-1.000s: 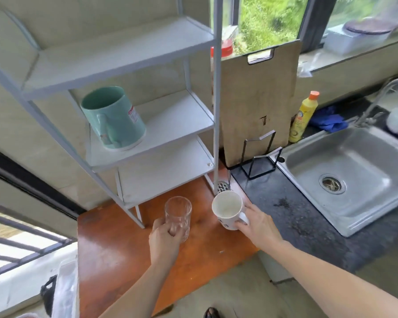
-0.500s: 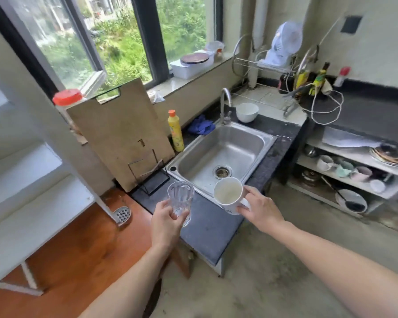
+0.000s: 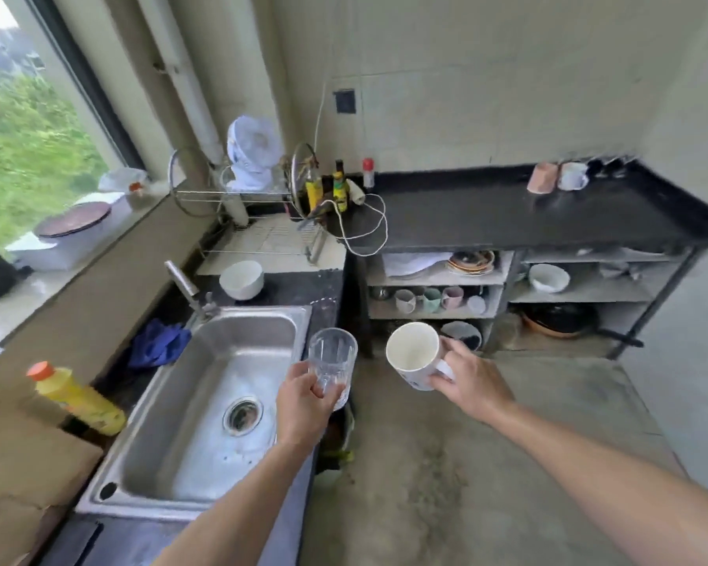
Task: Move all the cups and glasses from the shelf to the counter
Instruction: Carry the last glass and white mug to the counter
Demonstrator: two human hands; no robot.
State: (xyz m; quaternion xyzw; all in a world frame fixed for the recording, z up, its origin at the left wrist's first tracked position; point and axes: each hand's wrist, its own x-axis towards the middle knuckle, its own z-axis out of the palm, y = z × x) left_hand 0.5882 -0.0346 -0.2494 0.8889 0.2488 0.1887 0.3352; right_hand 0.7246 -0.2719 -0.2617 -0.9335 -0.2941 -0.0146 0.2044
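My left hand point(image 3: 303, 402) grips a clear ribbed glass point(image 3: 331, 361) by its lower part, held in the air over the right edge of the sink. My right hand point(image 3: 469, 381) holds a white mug point(image 3: 413, 355) by its handle, tilted so its empty inside faces me, above the concrete floor. The black counter point(image 3: 507, 214) runs along the far wall. A pink cup point(image 3: 542, 178) and a white cup point(image 3: 573, 176) stand at its far right end. The white shelf is out of view.
A steel sink point(image 3: 205, 402) lies at lower left with a tap, a yellow bottle point(image 3: 78, 398) and a blue cloth. A white bowl point(image 3: 242, 279) sits behind it. Bottles, a cable and a dish rack crowd the counter's left end. Shelves below hold mugs, bowls and plates.
The view has swung right, away from the white shelf and past the sink toward the black counter. Both hands carry the glass and the mug along with it.
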